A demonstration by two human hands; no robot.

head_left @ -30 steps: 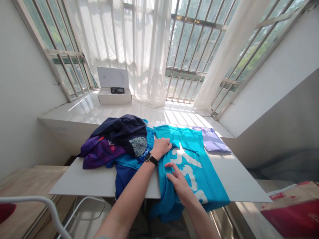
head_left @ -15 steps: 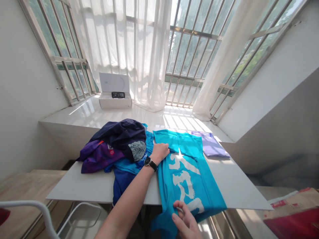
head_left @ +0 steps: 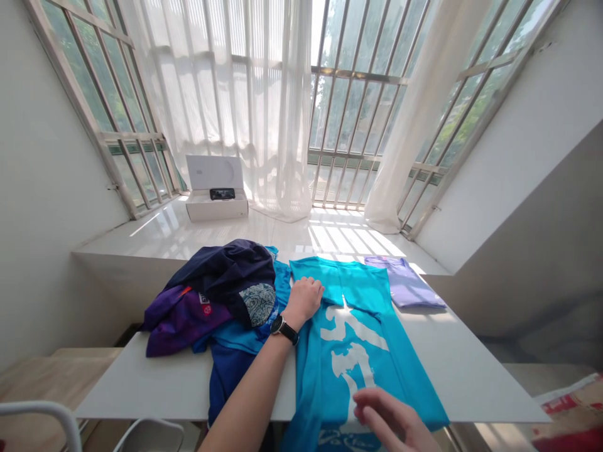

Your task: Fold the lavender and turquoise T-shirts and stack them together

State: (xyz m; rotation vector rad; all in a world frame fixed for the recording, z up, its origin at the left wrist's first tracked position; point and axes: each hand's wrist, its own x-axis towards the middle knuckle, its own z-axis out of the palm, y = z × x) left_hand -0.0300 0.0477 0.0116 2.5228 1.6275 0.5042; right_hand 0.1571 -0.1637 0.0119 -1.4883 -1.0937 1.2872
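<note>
A turquoise T-shirt [head_left: 409, 370] with large white lettering lies lengthwise on the white table, its sides folded inward. Its lower end hangs over the table's front edge. My left hand [head_left: 306, 298], a watch on its wrist, is closed at the shirt's left edge near the shoulder; its fingertips are partly hidden. Over the lower lettering is my right hand [head_left: 398, 417], thumb and fingers slightly apart with no cloth between them. Left of my left forearm is a heap of crumpled clothes: a dark navy garment [head_left: 226, 267], a purple one [head_left: 183, 317] and blue ones beneath.
A folded lavender garment [head_left: 417, 285] lies at the table's back right. On the sill stands an open white box [head_left: 217, 210] holding a black device [head_left: 222, 193]. The table [head_left: 485, 383] meets the sill. A white curved frame [head_left: 42, 409] is at lower left.
My right hand has let go of the shirt's left side near the hem and moved right, over the lettering. The lower left side now lies flatter. My left hand stays in place.
</note>
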